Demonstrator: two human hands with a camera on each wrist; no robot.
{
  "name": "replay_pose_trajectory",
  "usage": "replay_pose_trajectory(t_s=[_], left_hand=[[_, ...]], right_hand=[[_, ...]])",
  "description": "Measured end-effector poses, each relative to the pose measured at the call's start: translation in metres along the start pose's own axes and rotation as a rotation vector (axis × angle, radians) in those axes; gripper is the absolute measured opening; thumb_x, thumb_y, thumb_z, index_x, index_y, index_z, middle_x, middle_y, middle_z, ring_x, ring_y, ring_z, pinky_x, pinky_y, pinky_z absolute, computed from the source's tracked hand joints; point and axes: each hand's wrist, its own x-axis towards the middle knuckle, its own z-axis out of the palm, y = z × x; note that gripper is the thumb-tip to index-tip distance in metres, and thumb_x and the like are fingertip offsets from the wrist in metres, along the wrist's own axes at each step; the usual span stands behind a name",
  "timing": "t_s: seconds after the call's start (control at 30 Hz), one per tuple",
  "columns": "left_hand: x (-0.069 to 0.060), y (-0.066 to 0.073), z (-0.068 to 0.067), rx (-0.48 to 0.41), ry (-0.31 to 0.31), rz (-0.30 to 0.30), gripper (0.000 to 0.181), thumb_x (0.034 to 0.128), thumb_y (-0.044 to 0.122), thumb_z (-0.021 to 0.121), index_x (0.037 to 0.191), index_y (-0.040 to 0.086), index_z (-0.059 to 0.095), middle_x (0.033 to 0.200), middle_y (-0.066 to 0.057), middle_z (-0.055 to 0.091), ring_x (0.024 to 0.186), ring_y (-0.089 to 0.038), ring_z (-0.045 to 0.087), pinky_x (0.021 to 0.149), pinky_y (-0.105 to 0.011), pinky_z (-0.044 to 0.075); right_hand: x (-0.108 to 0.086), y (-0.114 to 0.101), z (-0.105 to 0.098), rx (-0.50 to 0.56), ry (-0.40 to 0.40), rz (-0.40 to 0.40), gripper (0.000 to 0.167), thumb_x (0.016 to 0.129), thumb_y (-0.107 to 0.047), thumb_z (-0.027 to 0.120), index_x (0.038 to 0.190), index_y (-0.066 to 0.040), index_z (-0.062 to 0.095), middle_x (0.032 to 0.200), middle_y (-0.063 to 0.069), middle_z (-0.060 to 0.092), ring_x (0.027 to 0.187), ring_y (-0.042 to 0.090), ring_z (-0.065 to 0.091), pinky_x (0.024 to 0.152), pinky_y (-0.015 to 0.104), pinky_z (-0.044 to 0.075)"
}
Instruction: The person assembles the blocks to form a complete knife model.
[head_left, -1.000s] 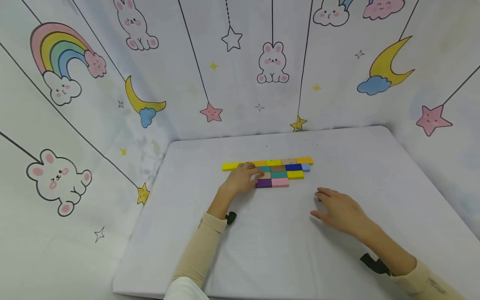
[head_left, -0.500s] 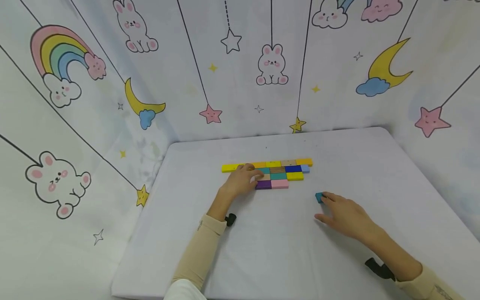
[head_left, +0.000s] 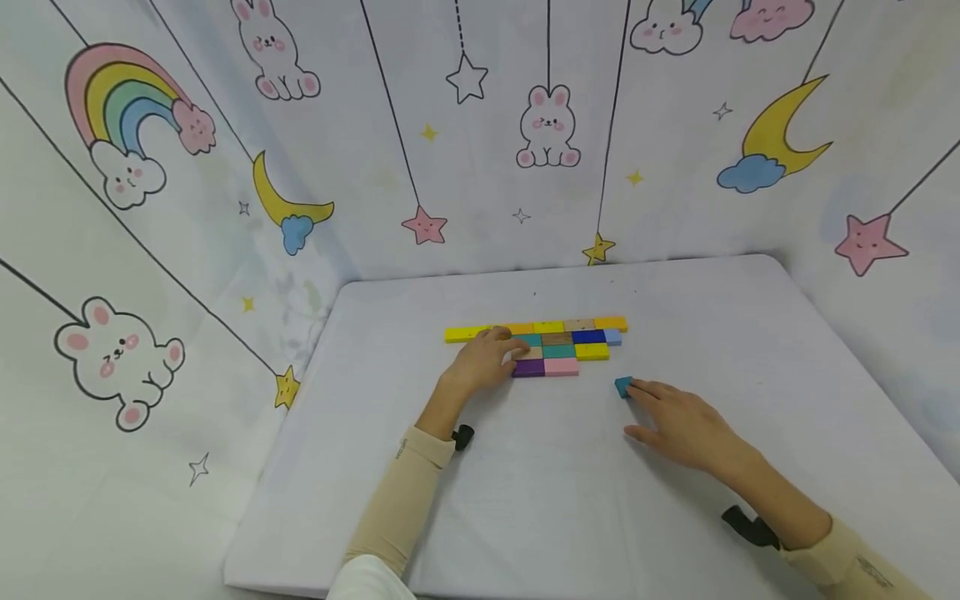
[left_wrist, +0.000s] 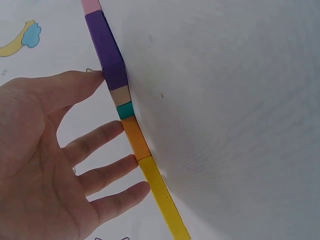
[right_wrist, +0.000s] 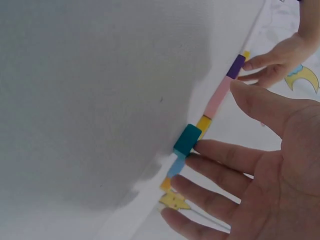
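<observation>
In the head view my left hand [head_left: 480, 360] lies over the left part of a flat layout of coloured wooden blocks. Its thumb touches the purple block [left_wrist: 106, 50], and its fingertips rest along the orange block [left_wrist: 136, 137] and a yellow block [left_wrist: 162, 195]. Right of the layout, my right hand [head_left: 678, 425] touches a small teal block [head_left: 623, 387] with its fore fingertips. Its fingers are extended and its thumb stands apart from the teal block [right_wrist: 188, 140]. A pink block [head_left: 561, 367] ends the front row, near the teal block.
A long back row of yellow, orange and tan blocks [head_left: 579, 324] borders the layout, with a dark blue block [head_left: 588, 337] and a light blue block [head_left: 613, 337] in front of its right part. White cloth covers the table [head_left: 525, 500]. A patterned curtain [head_left: 480, 167] rises behind.
My right hand's fingertips have slid the teal block left, towards the layout; it was mostly hidden by the hand a second ago. My left hand stays on the blocks.
</observation>
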Motion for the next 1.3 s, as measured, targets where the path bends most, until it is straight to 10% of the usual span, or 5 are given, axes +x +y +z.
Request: replay_pose_trajectory(t_s=[1.3], left_hand=[[0.003,-0.004,0.000,0.006,-0.016,0.009,0.038,0.1072,0.029,0.058,0.144,0.036,0.062,0.159,-0.008,0.045,0.145,-0.033,0.043,0.116,-0.050,0.044]], right_hand=[[0.042,-0.020,0.004,-0.074,-0.041,-0.059,0.063,0.095,-0.040,0.076,0.145,-0.005,0.061,0.149,0.021,0.057,0.134,0.045,0.055,0.100,0.062,0.053]])
